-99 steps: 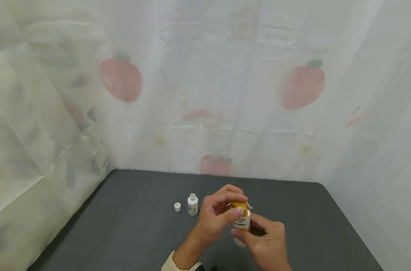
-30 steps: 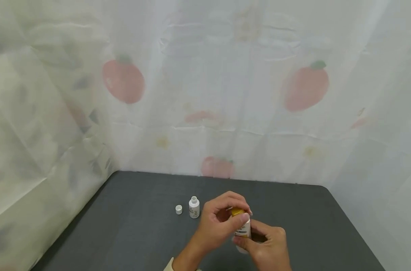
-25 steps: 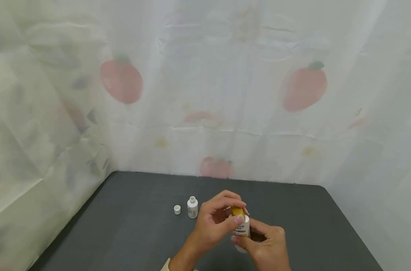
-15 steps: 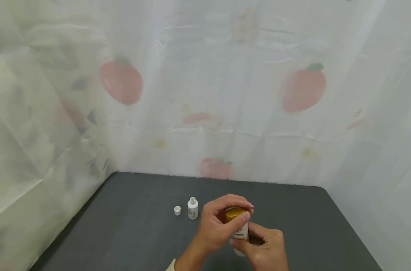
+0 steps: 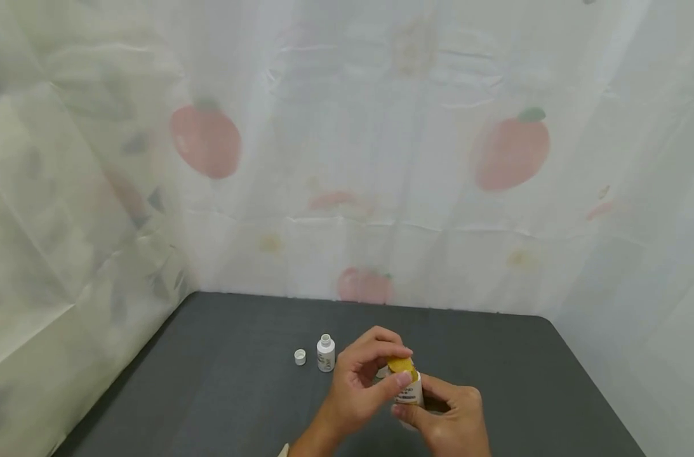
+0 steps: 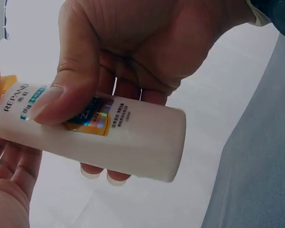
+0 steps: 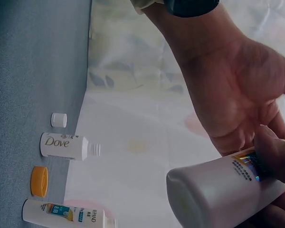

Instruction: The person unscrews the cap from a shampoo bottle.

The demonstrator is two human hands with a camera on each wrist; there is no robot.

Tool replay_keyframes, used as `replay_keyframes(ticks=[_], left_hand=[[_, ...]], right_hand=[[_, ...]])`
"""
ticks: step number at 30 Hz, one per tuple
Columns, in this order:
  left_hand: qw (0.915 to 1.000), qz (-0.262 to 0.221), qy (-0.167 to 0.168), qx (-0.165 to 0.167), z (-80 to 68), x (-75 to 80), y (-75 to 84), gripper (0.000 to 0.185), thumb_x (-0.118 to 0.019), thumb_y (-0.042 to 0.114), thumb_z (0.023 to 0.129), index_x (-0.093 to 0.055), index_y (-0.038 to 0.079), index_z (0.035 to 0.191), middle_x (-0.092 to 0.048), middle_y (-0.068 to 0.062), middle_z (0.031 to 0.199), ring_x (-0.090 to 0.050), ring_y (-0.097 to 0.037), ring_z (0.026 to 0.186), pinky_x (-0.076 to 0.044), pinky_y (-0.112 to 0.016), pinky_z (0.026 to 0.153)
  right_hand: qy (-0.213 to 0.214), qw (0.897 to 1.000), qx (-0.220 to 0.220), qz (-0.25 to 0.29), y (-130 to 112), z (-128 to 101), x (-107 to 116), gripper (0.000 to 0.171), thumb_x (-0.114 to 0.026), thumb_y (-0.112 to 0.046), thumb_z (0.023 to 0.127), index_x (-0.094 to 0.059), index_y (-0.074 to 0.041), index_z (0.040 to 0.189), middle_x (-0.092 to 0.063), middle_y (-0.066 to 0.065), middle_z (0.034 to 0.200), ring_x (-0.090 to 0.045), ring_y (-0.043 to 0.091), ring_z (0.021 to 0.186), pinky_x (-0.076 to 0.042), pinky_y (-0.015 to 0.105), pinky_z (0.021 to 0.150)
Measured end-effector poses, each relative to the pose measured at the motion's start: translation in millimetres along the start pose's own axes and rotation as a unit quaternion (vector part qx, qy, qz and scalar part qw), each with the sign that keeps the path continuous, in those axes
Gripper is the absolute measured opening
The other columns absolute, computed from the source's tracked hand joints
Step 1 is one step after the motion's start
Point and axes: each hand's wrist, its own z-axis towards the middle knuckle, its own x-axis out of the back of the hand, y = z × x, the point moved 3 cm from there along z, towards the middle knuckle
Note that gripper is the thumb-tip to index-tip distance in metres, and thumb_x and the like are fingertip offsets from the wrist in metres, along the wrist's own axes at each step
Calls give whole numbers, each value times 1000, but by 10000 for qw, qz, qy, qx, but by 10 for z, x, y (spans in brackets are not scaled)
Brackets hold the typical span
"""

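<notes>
Your right hand (image 5: 452, 419) is wrapped around the body of the white lotion bottle (image 5: 409, 395), thumb across the label and fingers curled behind it, holding it in the air above the near middle of the dark table (image 5: 221, 381), closer to the near edge than to the back one. The bottle's long axis runs up and slightly away from you, so the yellow cap (image 5: 402, 366) sits at the top end, directly above your right-hand grip. Your left hand (image 5: 360, 387) comes in from the left and closes its fingertips around that cap, thumb on the near side, the other fingers over the far side. So the cap is in the left hand and the body in the right, both on one line.

Toward the left of the table, well apart from your hands, stands a small open white bottle (image 5: 326, 353) with its white cap (image 5: 300, 357) just beside it. The right wrist view also shows an orange cap (image 7: 39, 181) and another white bottle (image 7: 66, 213) lying on the table.
</notes>
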Motion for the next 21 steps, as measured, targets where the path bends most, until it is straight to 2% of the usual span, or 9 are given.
replay_keyframes(ticks=[3, 7, 9, 13, 17, 19, 21], left_hand=[[9999, 32, 118, 99, 29, -28, 22, 23, -65, -17, 90, -66, -11, 112, -56, -26, 102, -62, -21, 89, -63, -27, 77], [10000, -26, 65, 65, 79, -76, 26, 21, -64, -18, 91, -66, -11, 110, -63, -29, 104, -70, -27, 93, -65, -34, 79], [10000, 27, 36, 50, 89, -90, 21, 19, -65, -16, 92, -67, -9, 108, -66, -28, 103, -71, -27, 94, -65, -36, 78], [9998, 173, 63, 43, 66, -75, 18, 15, -68, -15, 90, -70, -8, 104, -66, -25, 100, -68, -26, 90, -64, -32, 74], [10000, 23, -22, 92, 27, -37, 21, 21, -65, -16, 90, -68, -11, 110, -59, -28, 104, -64, -23, 92, -63, -30, 78], [9998, -21, -21, 182, 19, -25, 26, 23, -65, -15, 90, -67, -11, 113, -57, -27, 105, -62, -21, 92, -63, -28, 79], [9997, -15, 1, 258, 23, -30, 32, 23, -67, -14, 91, -67, -10, 113, -56, -26, 104, -62, -19, 91, -63, -27, 79]], right_hand=[[-39, 10000, 25, -71, 11, -11, 2, 29, -91, -5, 76, -83, -8, 104, -82, 8, 87, -76, 5, 72, -63, 27, 62], [-96, 9984, 528, -149, -6, -20, -14, 27, -90, -1, 75, -83, -5, 101, -82, 8, 85, -75, 1, 71, -63, 25, 60], [-91, 9984, 555, -87, -12, -23, -18, 26, -89, 0, 75, -83, -5, 100, -82, 7, 84, -75, 1, 70, -63, 25, 60], [-62, 9999, 81, 111, -5, -21, -9, 25, -90, -3, 76, -83, -5, 100, -82, 7, 83, -76, 6, 69, -63, 28, 60], [-97, 9989, -410, 214, 19, -14, 12, 29, -90, -6, 77, -82, -4, 105, -82, 11, 89, -78, 10, 73, -64, 28, 63], [-114, 9984, -512, 212, 27, -16, 16, 30, -90, -7, 77, -82, -4, 106, -82, 12, 90, -78, 10, 74, -64, 28, 64], [-119, 9990, -423, 123, 24, -20, 17, 29, -90, -8, 77, -82, -5, 105, -82, 11, 90, -78, 9, 74, -64, 27, 65]])
